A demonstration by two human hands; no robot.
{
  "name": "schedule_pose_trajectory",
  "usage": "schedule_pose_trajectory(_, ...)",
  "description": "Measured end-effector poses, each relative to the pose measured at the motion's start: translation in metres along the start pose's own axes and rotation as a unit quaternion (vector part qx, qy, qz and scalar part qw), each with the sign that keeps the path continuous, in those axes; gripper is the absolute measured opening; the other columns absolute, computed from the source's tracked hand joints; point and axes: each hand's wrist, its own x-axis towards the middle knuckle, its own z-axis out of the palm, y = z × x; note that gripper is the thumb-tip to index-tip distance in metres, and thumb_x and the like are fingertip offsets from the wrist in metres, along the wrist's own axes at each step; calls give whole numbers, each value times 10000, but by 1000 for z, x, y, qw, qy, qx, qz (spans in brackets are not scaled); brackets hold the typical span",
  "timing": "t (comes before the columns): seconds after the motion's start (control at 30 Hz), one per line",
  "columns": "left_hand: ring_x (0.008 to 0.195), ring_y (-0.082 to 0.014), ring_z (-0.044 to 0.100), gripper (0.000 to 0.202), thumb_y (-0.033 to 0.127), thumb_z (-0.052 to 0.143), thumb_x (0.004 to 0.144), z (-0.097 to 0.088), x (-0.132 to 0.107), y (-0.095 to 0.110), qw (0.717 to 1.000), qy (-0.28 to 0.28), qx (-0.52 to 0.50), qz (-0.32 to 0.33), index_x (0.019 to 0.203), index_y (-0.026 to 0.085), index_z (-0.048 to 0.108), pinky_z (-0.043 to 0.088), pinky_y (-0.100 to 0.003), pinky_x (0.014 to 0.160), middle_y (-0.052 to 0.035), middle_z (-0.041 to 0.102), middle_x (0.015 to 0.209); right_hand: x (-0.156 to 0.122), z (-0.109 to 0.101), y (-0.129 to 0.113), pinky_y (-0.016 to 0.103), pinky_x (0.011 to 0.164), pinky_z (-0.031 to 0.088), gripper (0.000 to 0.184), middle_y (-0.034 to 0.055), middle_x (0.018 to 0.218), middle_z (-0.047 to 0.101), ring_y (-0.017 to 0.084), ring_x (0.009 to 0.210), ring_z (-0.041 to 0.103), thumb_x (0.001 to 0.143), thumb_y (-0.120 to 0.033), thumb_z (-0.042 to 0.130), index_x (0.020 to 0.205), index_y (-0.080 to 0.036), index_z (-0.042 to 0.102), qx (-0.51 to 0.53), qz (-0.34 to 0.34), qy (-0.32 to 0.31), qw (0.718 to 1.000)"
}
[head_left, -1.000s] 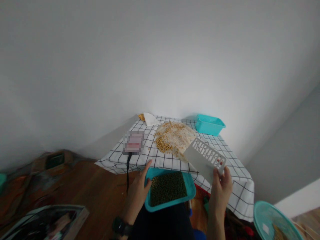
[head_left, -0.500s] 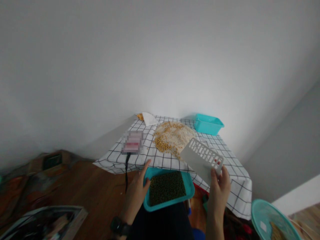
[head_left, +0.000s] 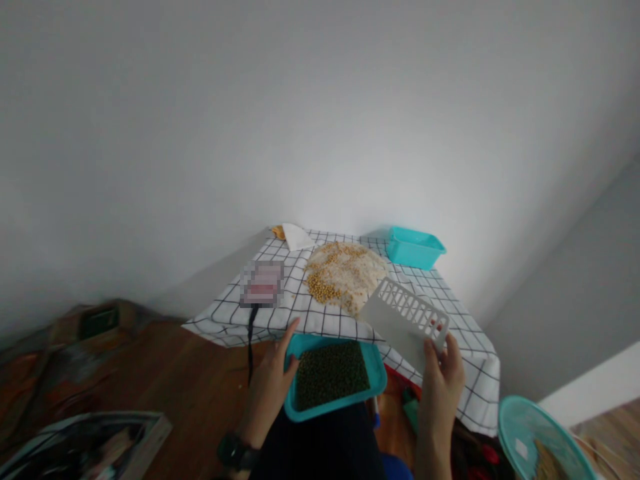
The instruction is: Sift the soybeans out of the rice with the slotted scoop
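Note:
My left hand [head_left: 269, 380] is at the left end of a teal tray [head_left: 345, 408], its thumb over the rim and its index finger stretched along the side; the other fingers are hidden. Dark green beans [head_left: 333, 375] fill most of the tray, which rests over my lap below the table edge. In my right hand [head_left: 443, 370] is a flat white plastic panel [head_left: 395, 327] with a row of slots, pinched by its right end and tilted. Its left corner is close to a heap of yellow soybeans [head_left: 323, 288] lying on a round beige mat [head_left: 363, 270].
A white checked cloth [head_left: 465, 333] covers the table. At the back right stands a teal bin [head_left: 415, 248]; a folded white piece [head_left: 297, 237] lies back left. A blurred-out pinkish item [head_left: 263, 283] with a black cord is left. A teal basket [head_left: 537, 427] sits low right.
My hands keep nearly the same pose. The panel and right hand have shifted very slightly right against the table, while the whole view has moved a little.

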Motion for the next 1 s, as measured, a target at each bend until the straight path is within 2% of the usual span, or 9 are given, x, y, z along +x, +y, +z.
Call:
schedule_pose_trajectory(0.23,1168,-240,626,626,161,411,895,-1,0,1,1000,13,4,15,1505,261,315,500,-411,979,-89,667,1205,1,4,5,393,844,494,533,130,1103,708,301,1021,648,784,-521,623,1183,-168,645,3,11,-5,1000)
schedule_pose_trajectory(0.47,1137,-237,642,624,169,418,893,1,-1,0,1000,18,2,12,1501,272,323,525,-397,936,-79,675,1190,-1,6,0,384,855,490,503,128,1124,701,289,1013,651,787,-491,621,1174,-170,650,12,-9,-28,1000)
schedule_pose_trajectory(0.67,1142,-226,637,635,156,429,871,0,0,1,999,31,0,21,1491,267,345,512,-381,958,-60,697,1137,-1,6,-5,387,867,483,500,122,1134,705,295,1031,648,779,-491,628,1162,-173,663,22,-6,-35,999)
schedule_pose_trajectory(0.93,1098,-222,655,632,160,425,882,-3,-2,3,1000,19,15,11,1497,271,334,518,-360,927,-66,693,1153,5,-1,2,363,771,509,582,117,1066,726,287,928,671,716,-499,692,1181,-153,649,57,51,-51,996)
schedule_pose_trajectory(1.0,1072,-220,665,625,158,422,886,-3,-2,4,1000,22,19,5,1495,273,339,524,-353,911,-66,695,1143,5,0,5,365,788,508,553,116,1070,725,289,953,669,724,-489,690,1166,-157,655,65,39,-42,996)
